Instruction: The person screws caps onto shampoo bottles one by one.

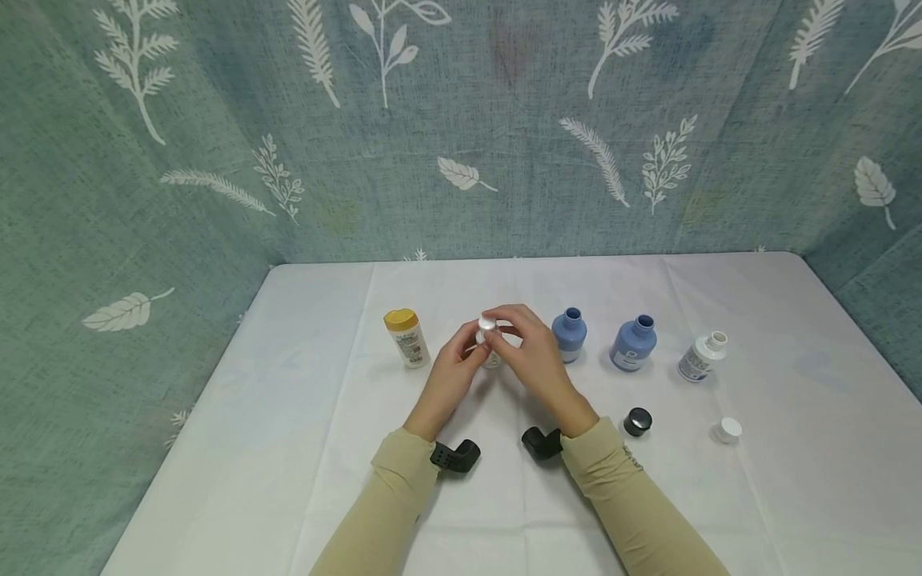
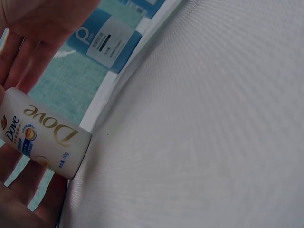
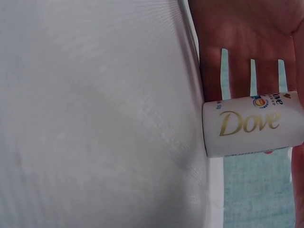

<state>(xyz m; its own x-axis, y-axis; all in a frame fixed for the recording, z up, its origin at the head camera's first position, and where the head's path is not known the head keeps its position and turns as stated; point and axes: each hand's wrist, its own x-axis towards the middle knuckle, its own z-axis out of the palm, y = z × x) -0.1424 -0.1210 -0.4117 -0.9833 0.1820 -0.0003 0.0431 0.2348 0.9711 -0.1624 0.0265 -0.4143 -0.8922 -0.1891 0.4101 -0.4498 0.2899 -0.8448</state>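
Observation:
A small white Dove bottle point(image 1: 491, 360) with gold lettering stands upright on the table between both hands. My left hand point(image 1: 451, 370) holds it from the left, thumb and fingers around its upper body. From the right, my right hand point(image 1: 539, 356) pinches the pale, shiny cap point(image 1: 487, 323) at its top between thumb and fingers. In the left wrist view the base of the Dove bottle point(image 2: 50, 137) meets the white cloth. The right wrist view has the Dove bottle point(image 3: 251, 124) in front of the right fingers, its top cut off by the frame edge.
A cream bottle with yellow cap point(image 1: 406, 339) stands left of the hands. To the right are a blue bottle point(image 1: 569, 336), another blue bottle point(image 1: 633, 344) and a white bottle point(image 1: 702, 357), all uncapped. A black cap point(image 1: 637, 422) and a white cap point(image 1: 728, 430) lie nearer the front.

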